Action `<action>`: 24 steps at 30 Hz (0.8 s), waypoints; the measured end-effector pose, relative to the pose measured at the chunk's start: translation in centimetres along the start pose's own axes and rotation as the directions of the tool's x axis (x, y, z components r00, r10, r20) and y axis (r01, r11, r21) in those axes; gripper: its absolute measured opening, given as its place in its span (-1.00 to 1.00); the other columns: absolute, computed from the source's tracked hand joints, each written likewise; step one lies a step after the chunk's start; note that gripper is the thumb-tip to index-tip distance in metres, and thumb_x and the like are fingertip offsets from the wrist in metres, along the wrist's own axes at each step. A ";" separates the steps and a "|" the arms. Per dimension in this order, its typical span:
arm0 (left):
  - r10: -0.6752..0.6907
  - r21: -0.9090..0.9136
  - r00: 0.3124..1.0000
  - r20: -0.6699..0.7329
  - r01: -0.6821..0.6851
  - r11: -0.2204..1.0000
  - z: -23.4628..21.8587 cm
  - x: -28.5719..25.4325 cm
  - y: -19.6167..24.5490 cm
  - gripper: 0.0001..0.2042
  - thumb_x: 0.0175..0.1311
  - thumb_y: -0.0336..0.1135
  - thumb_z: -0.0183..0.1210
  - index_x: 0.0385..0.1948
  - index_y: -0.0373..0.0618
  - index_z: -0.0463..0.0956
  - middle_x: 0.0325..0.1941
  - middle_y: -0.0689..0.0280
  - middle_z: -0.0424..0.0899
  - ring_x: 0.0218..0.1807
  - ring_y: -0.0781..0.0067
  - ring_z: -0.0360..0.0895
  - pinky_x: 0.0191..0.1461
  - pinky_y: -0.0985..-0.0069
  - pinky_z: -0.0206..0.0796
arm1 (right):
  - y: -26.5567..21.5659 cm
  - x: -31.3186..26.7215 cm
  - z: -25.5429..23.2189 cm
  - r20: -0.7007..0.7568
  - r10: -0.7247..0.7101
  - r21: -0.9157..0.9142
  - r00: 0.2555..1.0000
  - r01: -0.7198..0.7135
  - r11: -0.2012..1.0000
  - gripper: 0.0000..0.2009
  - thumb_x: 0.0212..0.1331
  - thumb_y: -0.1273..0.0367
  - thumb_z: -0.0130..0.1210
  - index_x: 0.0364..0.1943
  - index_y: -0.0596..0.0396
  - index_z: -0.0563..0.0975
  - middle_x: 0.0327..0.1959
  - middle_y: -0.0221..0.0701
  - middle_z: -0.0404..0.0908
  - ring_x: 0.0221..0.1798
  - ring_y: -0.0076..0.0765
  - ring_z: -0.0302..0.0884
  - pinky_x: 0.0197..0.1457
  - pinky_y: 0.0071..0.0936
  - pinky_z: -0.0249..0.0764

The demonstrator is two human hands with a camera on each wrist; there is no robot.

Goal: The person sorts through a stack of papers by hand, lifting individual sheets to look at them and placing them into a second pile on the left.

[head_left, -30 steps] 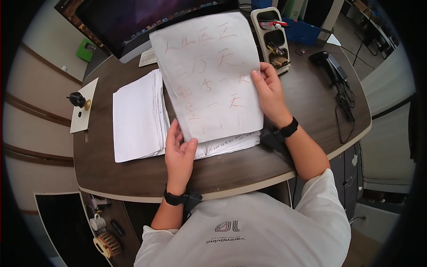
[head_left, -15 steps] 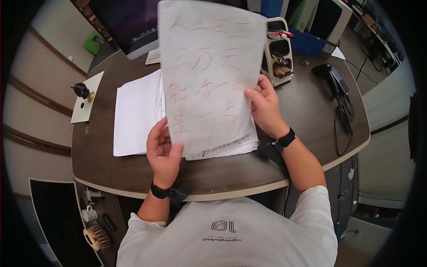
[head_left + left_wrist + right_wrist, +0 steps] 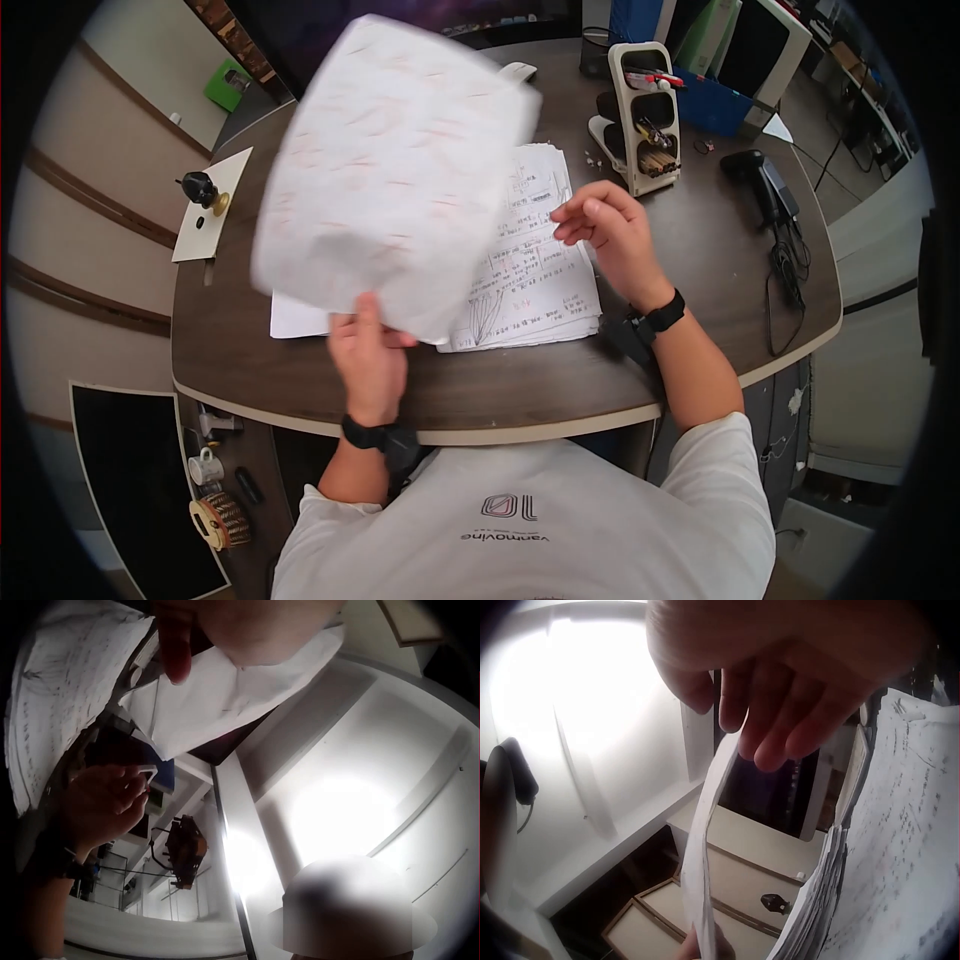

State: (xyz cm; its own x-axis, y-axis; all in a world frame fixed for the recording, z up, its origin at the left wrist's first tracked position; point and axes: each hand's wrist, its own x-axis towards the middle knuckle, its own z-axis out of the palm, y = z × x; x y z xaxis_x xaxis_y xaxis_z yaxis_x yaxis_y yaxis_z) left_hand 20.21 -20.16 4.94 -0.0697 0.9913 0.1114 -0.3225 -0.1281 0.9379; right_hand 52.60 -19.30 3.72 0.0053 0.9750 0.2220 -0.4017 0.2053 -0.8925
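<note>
A white sheet of paper (image 3: 390,150) with red handwriting, blurred by motion, hangs tilted over the left part of the desk. My left hand (image 3: 368,362) pinches it near its lower edge, with the thumb on the written face. In the right wrist view the sheet (image 3: 697,847) appears nearly edge-on. My right hand (image 3: 612,238) is off the sheet, its fingers loosely bent, above the right side of a stack of handwritten papers (image 3: 535,290). Under the raised sheet, only the near edge of a blank white paper stack (image 3: 298,318) shows; the rest is hidden.
A pen organizer (image 3: 670,110) stands behind the handwritten stack. A black handheld device with a coiled cable (image 3: 768,200) lies at the right. At the back is a monitor (image 3: 300,30), and a white board (image 3: 190,238) bearing a small black object sits far left.
My right hand has let go of the sheet. My left hand has swung the sheet leftward, uncovering the handwritten stack and covering most of the blank stack.
</note>
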 end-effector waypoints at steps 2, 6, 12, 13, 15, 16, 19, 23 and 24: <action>0.111 -0.066 0.990 -0.081 -0.117 0.991 -3.4 1.7 1.4 -0.84 0.60 -0.27 0.06 -0.02 -0.16 0.48 -0.30 0.29 0.71 -0.51 0.61 0.60 -0.55 0.63 0.46 | -0.2 0.3 0.0 -0.166 -0.023 -0.114 0.986 0.004 0.993 -0.82 0.47 0.32 0.08 -0.15 0.14 0.61 -0.23 -0.39 0.74 -0.25 -0.49 0.67 -0.14 -0.53 0.57; -0.042 -0.174 0.947 -0.318 -0.015 0.985 -6.8 3.4 2.7 -0.82 0.59 -0.27 0.08 0.01 -0.16 0.48 -0.13 0.27 0.71 -0.28 0.56 0.67 -0.33 0.61 0.57 | 0.6 0.6 -0.9 -0.194 -0.044 -0.362 0.980 -0.029 0.932 -0.79 0.43 0.28 0.14 -0.13 0.15 0.63 -0.29 -0.39 0.74 -0.30 -0.58 0.62 -0.23 -0.53 0.52; -0.406 -0.302 0.865 -0.294 0.319 0.898 -11.2 3.4 -1.7 -0.81 0.56 -0.40 0.06 0.07 -0.26 0.44 0.03 0.13 0.66 -0.04 0.27 0.71 -0.07 0.38 0.69 | 0.2 0.0 0.7 -0.226 0.003 -0.936 0.974 -0.218 0.275 -0.51 0.14 0.11 0.38 0.04 0.17 0.61 -0.33 -0.22 0.68 -0.32 -0.14 0.64 -0.24 -0.24 0.53; -0.406 -0.302 0.863 -0.299 0.318 0.899 -11.1 3.4 -1.6 -0.81 0.56 -0.40 0.06 0.07 -0.26 0.44 0.03 0.13 0.66 -0.04 0.27 0.71 -0.07 0.38 0.69 | 0.5 -0.2 0.8 -0.222 0.008 -0.937 0.975 -0.216 0.276 -0.51 0.14 0.11 0.38 0.04 0.17 0.61 -0.33 -0.22 0.68 -0.32 -0.14 0.64 -0.24 -0.24 0.53; -0.421 -0.300 0.863 -0.278 0.339 0.892 -11.1 3.4 -1.4 -0.79 0.57 -0.39 0.04 0.10 -0.23 0.43 0.03 0.14 0.66 -0.02 0.24 0.70 -0.03 0.34 0.68 | 1.3 -0.6 0.8 -0.175 -0.059 -0.977 0.983 -0.166 0.137 -0.37 0.09 0.07 0.41 0.18 0.18 0.56 -0.26 -0.18 0.68 -0.22 -0.06 0.67 -0.15 -0.18 0.57; -0.425 -0.297 0.861 -0.279 0.344 0.891 -11.3 3.4 -1.5 -0.79 0.57 -0.39 0.04 0.10 -0.23 0.43 0.03 0.14 0.66 -0.02 0.24 0.70 -0.03 0.34 0.68 | 1.4 -0.8 0.9 -0.180 -0.055 -0.976 0.982 -0.171 0.139 -0.37 0.09 0.07 0.41 0.18 0.18 0.56 -0.26 -0.18 0.68 -0.22 -0.06 0.67 -0.15 -0.18 0.57; -0.414 -0.281 0.868 -0.275 0.340 0.898 -11.3 3.5 -1.8 -0.76 0.59 -0.37 0.02 0.17 -0.20 0.41 0.13 0.14 0.64 0.08 0.20 0.68 0.08 0.27 0.63 | 0.8 -0.9 1.1 -0.173 -0.042 -0.981 0.984 -0.168 0.091 -0.27 0.05 0.08 0.44 0.27 0.20 0.49 -0.21 -0.15 0.69 -0.14 -0.01 0.68 -0.08 -0.15 0.58; -0.312 -0.252 0.912 -0.266 0.246 0.936 -9.9 2.8 -1.3 -0.71 0.59 -0.35 0.02 0.24 -0.19 0.37 0.25 0.12 0.58 0.21 0.17 0.62 0.20 0.21 0.56 | 0.1 -0.5 1.5 -0.241 0.069 -0.955 0.968 -0.249 0.162 -0.25 0.00 0.14 0.47 0.30 0.19 0.48 -0.24 -0.16 0.69 -0.18 -0.03 0.68 -0.10 -0.17 0.58; -0.303 -0.225 0.914 -0.269 0.247 0.943 -9.8 2.7 -1.3 -0.70 0.59 -0.35 0.01 0.24 -0.21 0.36 0.28 0.10 0.57 0.24 0.16 0.60 0.22 0.20 0.54 | 0.0 -0.5 1.6 -0.250 0.079 -0.948 0.965 -0.260 0.185 -0.24 -0.01 0.17 0.47 0.32 0.19 0.47 -0.26 -0.17 0.69 -0.19 -0.03 0.68 -0.11 -0.16 0.58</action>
State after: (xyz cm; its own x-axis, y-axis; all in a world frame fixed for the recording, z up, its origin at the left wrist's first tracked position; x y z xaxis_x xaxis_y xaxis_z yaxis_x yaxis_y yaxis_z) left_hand 11.15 -17.60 0.80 -0.2194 0.9372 -0.2711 -0.5340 0.1172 0.8373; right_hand 51.14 -19.89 4.19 0.2018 0.9784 0.0452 0.7920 -0.1359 -0.5953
